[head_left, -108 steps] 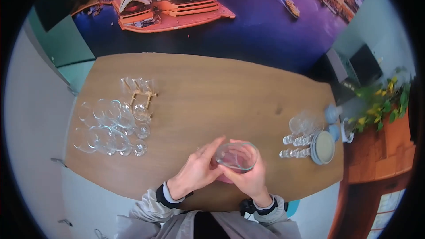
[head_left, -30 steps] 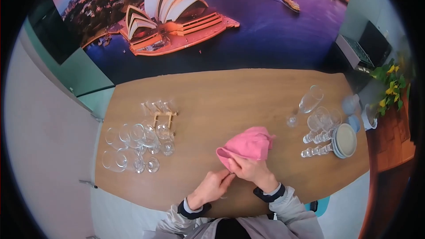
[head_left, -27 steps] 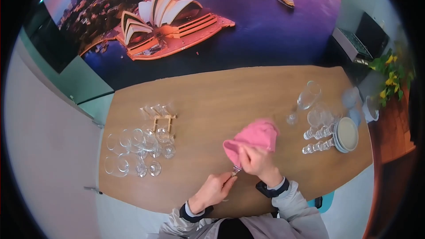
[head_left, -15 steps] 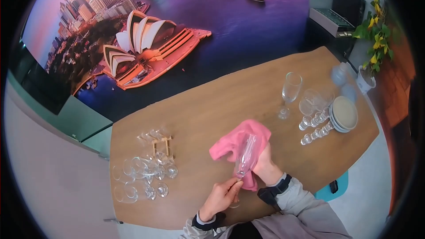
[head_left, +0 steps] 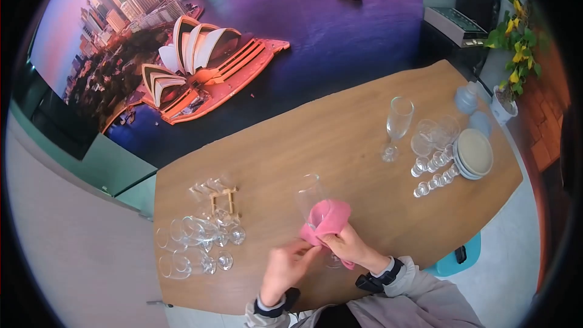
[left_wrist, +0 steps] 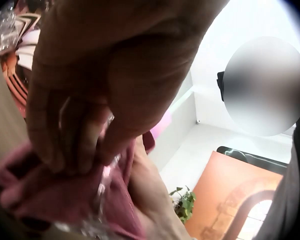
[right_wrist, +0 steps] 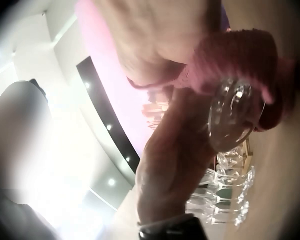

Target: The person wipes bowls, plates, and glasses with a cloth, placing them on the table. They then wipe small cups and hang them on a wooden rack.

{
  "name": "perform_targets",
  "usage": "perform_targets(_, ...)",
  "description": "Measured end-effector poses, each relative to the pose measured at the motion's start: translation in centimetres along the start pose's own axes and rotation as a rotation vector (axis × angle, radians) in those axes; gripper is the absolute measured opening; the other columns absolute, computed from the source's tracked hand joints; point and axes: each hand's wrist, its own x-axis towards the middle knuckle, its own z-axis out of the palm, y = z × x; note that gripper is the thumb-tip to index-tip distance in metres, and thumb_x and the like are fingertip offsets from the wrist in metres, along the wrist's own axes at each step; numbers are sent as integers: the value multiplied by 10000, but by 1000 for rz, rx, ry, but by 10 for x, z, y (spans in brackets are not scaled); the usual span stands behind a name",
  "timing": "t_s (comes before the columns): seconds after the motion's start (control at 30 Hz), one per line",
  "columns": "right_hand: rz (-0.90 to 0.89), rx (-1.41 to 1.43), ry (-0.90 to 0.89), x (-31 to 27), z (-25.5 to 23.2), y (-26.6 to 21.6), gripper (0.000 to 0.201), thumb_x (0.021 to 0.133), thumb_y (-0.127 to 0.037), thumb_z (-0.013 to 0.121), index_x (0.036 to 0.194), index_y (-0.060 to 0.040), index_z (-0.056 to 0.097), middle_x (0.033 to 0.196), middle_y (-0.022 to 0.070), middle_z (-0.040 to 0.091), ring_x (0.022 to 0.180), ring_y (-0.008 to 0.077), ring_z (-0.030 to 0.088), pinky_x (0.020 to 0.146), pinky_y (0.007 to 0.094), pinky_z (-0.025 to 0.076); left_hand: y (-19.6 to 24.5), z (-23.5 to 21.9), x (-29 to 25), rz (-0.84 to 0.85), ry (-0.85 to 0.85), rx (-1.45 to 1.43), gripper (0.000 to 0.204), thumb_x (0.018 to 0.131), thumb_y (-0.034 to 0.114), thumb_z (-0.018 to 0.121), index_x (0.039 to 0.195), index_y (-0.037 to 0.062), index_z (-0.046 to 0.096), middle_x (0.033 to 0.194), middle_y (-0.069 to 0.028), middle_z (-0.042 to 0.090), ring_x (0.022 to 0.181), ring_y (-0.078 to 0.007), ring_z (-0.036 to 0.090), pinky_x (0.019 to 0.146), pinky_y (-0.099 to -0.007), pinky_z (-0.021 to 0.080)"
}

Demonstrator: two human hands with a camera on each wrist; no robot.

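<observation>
A clear champagne flute [head_left: 310,191] is held low over the near middle of the table, its rim pointing away from me. A pink cloth [head_left: 328,215] wraps its lower part, and the foot [right_wrist: 231,120] sticks out of the cloth in the right wrist view. My right hand [head_left: 351,246] grips the flute through the cloth. With thumb and fingertips, my left hand [head_left: 286,269] pinches the cloth on the near left side. The left wrist view shows those fingers pressed into the cloth [left_wrist: 65,192], which hides the stem partly.
Several upright stemmed glasses [head_left: 197,226] stand at left beside a small wooden rack [head_left: 223,194] of glasses. At right are another flute [head_left: 399,123], several clear glasses [head_left: 425,140], ribbed glass stems [head_left: 436,187], stacked plates [head_left: 475,153] and blue items [head_left: 467,98].
The cloth, spread behind the flute half a second ago, now wraps its lower part. My left hand has moved from the stem to the cloth. Since the oldest frame, a flute has appeared at right.
</observation>
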Motion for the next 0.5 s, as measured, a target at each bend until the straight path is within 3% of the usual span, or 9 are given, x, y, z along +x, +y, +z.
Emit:
perform_targets(0.03,2,0,3,1,-1,-4,166,1062,-208,557,1123,-52,554,890,16,550,755,104,598,625,295,492,0,-9,-2,17,120,-25,144,931,119,728,916,-18,769,793,-115,755,724,-163,711,648,-320,555)
perform_targets(0.07,66,-43,-55,2,-1,-12,161,1053,-196,561,1119,-49,554,930,35,557,826,120,596,680,323,493,3,-21,-6,-88,86,-126,274,891,50,756,1145,-37,701,944,-138,759,870,-216,727,803,-337,574)
perform_targets(0.13,134,-79,-128,2,7,-13,157,1044,-184,564,1116,-45,554,969,55,564,896,136,594,736,350,494,18,-10,0,3,196,-311,404,891,56,758,1256,-34,611,1034,-161,738,957,-241,708,896,-361,545)
perform_targets(0.17,24,-216,-151,2,15,-7,155,1037,-177,558,1116,-44,554,1007,79,568,897,156,597,728,354,493,23,-7,2,106,304,-493,542,890,62,761,1367,-32,521,1124,-185,717,1044,-267,690,989,-386,516)
perform_targets(0.2,-91,-354,-173,1,20,-3,155,1030,-170,551,1117,-42,554,1045,104,573,899,176,600,720,358,493,7,-6,3,-26,232,-640,637,901,67,739,1427,-23,392,1237,-224,657,1158,-330,647,1075,-428,459)
perform_targets(0.33,48,-229,-303,-4,20,2,170,1028,-174,534,1127,-37,549,1032,111,601,834,216,617,686,337,492,9,-16,5,-13,276,-855,539,897,132,736,1318,-67,466,1247,-236,636,1168,-370,653,1080,-487,472)
perform_targets(0.4,532,-105,-774,-5,10,-6,158,1026,-170,537,1122,-44,539,1010,108,599,767,208,628,656,315,499,12,-22,2,60,228,-915,578,873,164,758,1313,-73,469,1240,-239,637,1167,-375,652,1070,-500,482)
perform_targets(0.43,535,-105,-777,-8,9,-12,158,1026,-170,537,1122,-44,539,1010,108,599,767,208,628,656,315,499,14,-26,0,136,190,-970,618,849,196,781,1308,-79,472,1233,-243,639,1166,-380,652,1060,-512,492)
perform_targets(0.5,464,-146,-574,-14,8,-22,211,1054,-220,519,1174,-51,557,916,73,614,707,147,626,637,273,509,15,-35,1,115,225,-958,691,804,244,812,1306,-85,469,1210,-238,639,1146,-382,657,1044,-517,505)
